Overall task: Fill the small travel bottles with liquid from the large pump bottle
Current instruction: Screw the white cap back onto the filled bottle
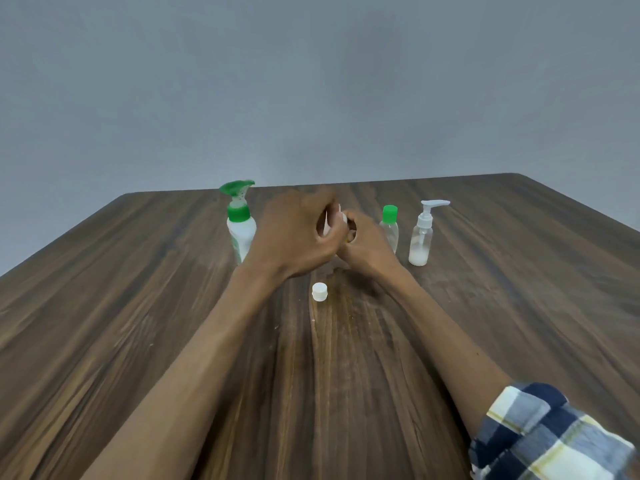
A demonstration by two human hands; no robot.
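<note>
Left hand (294, 237): raised above the table, fingers curled around a small white item (334, 216) at the middle of the scene; most of that item is hidden, so what it is cannot be told.
Right hand (363, 247): pressed against the left hand from the right side, fingers curled around the same hidden item from below; the exact grasp is blurred.
Pump bottle (241, 226): white body with green collar and green pump head, upright on the table just left of the left hand, partly covered by that hand's wrist.
Green-capped bottle (390, 226): small, clear, upright, just right of the hands and partly behind the right one.
Small pump bottle (421, 237): clear with a white pump top, upright, to the right of the green-capped bottle and apart from it; a layer of white liquid sits in its bottom.
White cap (319, 292): lies loose on the table, nearer the camera than the hands, between the two forearms and touching neither.
Table (138, 306): dark wood grain, carrying all the bottles and the cap; its far edge lies beyond the bottles.
Sleeve (547, 434): plaid, blue and white, rolled up on the right forearm at the lower right corner.
Wall (311, 81): plain grey behind the table.
</note>
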